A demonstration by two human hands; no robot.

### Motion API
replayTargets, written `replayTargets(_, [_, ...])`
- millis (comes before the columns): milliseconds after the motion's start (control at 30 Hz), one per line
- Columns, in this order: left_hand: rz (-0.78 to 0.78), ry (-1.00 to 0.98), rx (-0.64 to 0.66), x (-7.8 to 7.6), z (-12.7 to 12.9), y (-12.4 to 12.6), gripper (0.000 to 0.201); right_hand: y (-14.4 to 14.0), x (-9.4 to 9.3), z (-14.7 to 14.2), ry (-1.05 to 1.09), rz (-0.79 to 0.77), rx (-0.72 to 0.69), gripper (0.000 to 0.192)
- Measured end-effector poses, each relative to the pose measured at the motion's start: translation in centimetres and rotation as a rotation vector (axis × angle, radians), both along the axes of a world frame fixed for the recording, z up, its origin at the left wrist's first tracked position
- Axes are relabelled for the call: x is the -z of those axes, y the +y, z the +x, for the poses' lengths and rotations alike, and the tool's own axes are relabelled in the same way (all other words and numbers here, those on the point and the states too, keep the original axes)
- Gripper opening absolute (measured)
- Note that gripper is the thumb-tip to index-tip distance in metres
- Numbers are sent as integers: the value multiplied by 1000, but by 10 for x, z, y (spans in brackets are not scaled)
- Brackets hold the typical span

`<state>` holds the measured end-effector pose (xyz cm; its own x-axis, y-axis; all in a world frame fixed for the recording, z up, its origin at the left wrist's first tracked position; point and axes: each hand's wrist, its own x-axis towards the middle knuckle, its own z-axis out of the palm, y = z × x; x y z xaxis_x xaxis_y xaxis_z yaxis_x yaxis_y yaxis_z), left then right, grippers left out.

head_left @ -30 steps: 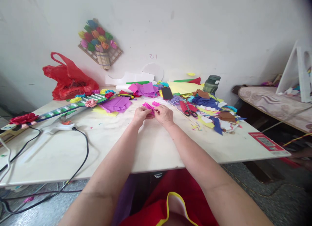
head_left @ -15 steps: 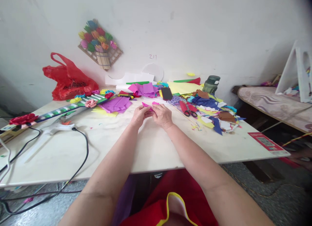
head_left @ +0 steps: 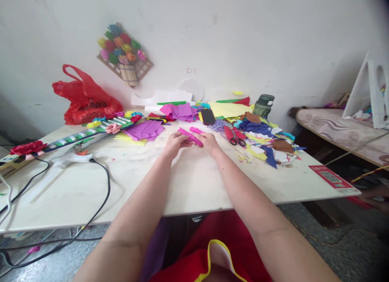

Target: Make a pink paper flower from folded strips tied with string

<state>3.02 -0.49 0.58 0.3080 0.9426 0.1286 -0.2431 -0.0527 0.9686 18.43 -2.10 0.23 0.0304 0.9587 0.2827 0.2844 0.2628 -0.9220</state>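
A crumpled piece of bright pink crepe paper (head_left: 192,137) is held between both hands above the middle of the table. My left hand (head_left: 176,144) pinches its left side, thumb and fingers closed. The right edge is gripped by my right hand (head_left: 209,142), whose fingertips are partly hidden behind the paper. Just beyond lie purple paper sheets (head_left: 146,130), a dark phone (head_left: 208,116) and a tangle of purple yarn (head_left: 219,124). Black-handled scissors (head_left: 237,139) rest to the right of my right hand.
Coloured paper scraps (head_left: 261,130) spread over the table's right side, with a green bottle (head_left: 263,105) behind them. On the left are a red plastic bag (head_left: 86,101), a flower-trimmed strip (head_left: 82,135), and a white glue gun (head_left: 71,160) with a black cable (head_left: 108,184).
My right hand has shifted slightly right and its fingers have drawn back off the pink paper. More of the paper now shows, stretched between the hands.
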Motion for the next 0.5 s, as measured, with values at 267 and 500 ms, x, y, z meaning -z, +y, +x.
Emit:
replayTargets(267, [23, 2, -7, -3, -1, -2, 21, -1, 4, -6, 48, 9, -114, 42])
replayTargets(500, [49, 21, -32, 0, 0, -1, 32, 0, 5, -7, -6, 36, -32, 38])
